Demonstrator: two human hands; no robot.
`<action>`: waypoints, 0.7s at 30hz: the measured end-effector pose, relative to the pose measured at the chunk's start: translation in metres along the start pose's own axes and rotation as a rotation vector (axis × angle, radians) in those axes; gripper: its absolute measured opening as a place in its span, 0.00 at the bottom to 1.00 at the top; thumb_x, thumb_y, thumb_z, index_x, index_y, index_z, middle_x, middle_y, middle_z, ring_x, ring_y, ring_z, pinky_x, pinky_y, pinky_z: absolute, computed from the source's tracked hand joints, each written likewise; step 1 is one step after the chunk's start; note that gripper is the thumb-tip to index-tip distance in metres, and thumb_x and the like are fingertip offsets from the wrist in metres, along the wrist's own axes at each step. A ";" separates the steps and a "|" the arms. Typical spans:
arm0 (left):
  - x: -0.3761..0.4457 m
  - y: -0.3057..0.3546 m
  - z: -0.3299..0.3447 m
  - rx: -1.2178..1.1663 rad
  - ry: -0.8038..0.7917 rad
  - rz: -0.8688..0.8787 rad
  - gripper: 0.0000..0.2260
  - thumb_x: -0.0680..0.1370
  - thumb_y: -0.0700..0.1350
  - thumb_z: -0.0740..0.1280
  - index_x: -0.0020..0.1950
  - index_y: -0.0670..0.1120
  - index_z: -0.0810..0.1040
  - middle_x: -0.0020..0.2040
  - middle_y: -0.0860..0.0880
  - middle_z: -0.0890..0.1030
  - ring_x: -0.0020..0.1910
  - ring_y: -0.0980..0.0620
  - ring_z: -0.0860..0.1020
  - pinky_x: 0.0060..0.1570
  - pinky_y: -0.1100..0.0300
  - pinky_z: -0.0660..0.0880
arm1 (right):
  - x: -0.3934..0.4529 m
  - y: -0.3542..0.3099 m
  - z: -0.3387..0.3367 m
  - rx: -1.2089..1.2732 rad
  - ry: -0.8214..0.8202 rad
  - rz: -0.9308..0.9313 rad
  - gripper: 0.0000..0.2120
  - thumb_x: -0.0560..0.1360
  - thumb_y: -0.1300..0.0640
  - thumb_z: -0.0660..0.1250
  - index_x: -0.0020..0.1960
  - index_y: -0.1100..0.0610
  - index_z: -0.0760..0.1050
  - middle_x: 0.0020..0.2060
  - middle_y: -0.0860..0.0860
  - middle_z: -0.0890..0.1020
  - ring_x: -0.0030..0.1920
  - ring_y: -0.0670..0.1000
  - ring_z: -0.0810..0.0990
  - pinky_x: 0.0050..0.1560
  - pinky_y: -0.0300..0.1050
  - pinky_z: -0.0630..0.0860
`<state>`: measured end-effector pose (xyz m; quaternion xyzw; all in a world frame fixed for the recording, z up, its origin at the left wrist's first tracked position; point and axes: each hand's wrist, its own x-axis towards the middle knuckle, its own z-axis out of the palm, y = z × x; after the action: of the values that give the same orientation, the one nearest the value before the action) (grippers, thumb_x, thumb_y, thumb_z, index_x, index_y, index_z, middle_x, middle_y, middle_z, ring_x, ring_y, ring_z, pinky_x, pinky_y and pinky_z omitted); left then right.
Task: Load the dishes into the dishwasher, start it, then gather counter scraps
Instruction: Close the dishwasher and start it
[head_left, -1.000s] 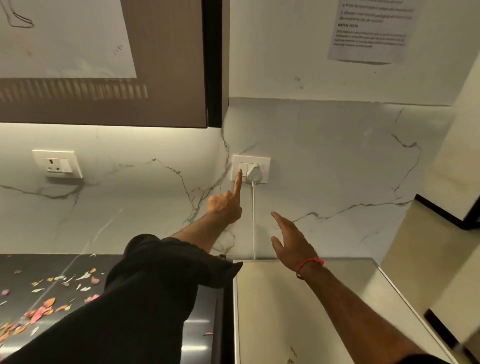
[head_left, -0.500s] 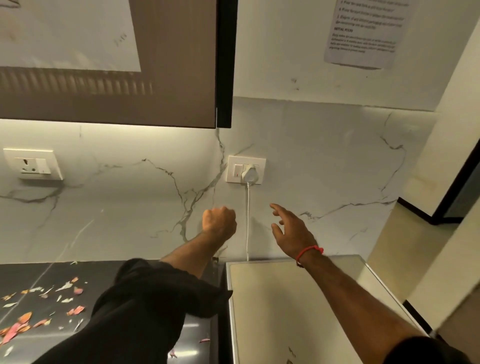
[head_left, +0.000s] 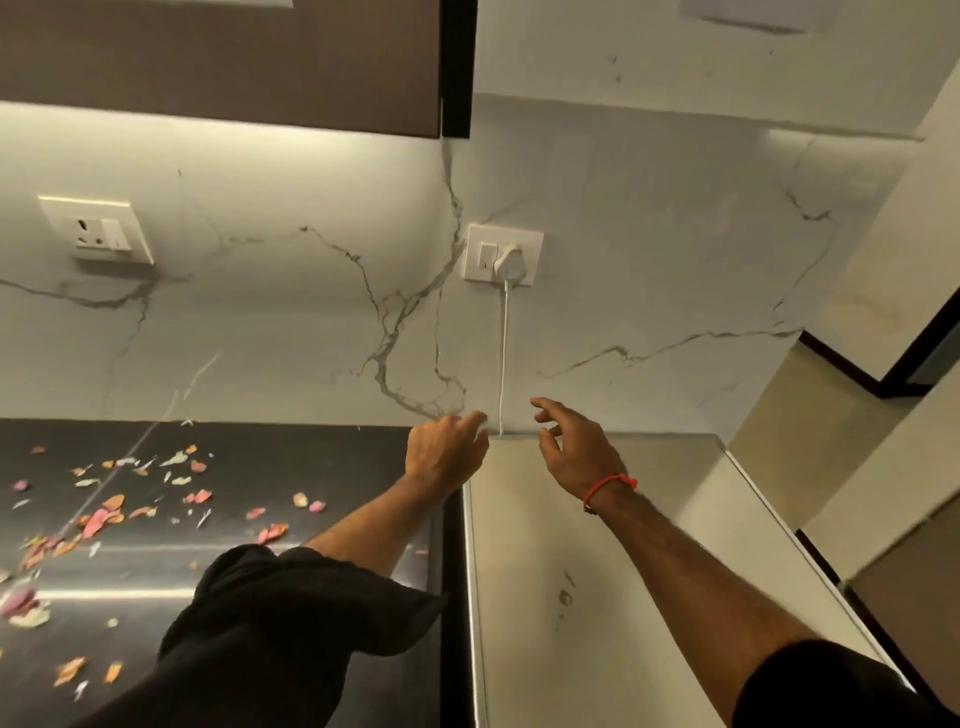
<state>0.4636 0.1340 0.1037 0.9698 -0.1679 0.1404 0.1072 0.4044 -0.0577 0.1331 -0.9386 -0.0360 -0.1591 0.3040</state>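
Currently, thin pink-orange scraps (head_left: 111, 512) litter the glossy black counter (head_left: 311, 467) at 9 o'clock. Left hand (head_left: 447, 452) and right hand (head_left: 579, 452) hover loosely spread, holding nothing, below the white plug (head_left: 511, 262).

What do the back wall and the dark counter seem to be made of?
Back wall: probably marble or marble-look tile, white with grey veins, smooth. Dark counter: likely polished stone, black and glossy; it reflects the light strip. Neither is certain.

Pink and orange scraps (head_left: 111, 512) lie scattered on dark counter (head_left: 322, 467).
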 end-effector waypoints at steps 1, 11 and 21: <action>-0.012 0.000 0.004 -0.033 0.019 -0.015 0.20 0.84 0.56 0.57 0.75 0.57 0.63 0.42 0.48 0.82 0.31 0.47 0.79 0.33 0.54 0.78 | -0.008 0.002 0.000 0.006 -0.008 -0.001 0.20 0.79 0.57 0.61 0.70 0.46 0.69 0.58 0.45 0.79 0.53 0.46 0.79 0.54 0.49 0.79; -0.132 0.054 0.009 -0.177 -0.010 0.046 0.44 0.79 0.53 0.69 0.80 0.57 0.37 0.80 0.46 0.58 0.62 0.41 0.78 0.59 0.39 0.75 | -0.086 0.021 -0.042 0.105 -0.031 -0.055 0.20 0.79 0.58 0.62 0.70 0.50 0.70 0.57 0.48 0.80 0.52 0.49 0.80 0.56 0.50 0.79; -0.286 0.134 0.019 -0.128 -0.192 -0.074 0.45 0.79 0.53 0.68 0.78 0.61 0.32 0.81 0.47 0.53 0.65 0.41 0.75 0.61 0.42 0.76 | -0.220 0.070 -0.053 0.204 -0.201 -0.046 0.20 0.79 0.61 0.63 0.69 0.51 0.72 0.55 0.50 0.82 0.51 0.51 0.81 0.56 0.51 0.79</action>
<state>0.1619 0.0898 0.0188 0.9755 -0.1502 0.0320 0.1575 0.1932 -0.1389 0.0637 -0.9129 -0.1036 -0.0667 0.3890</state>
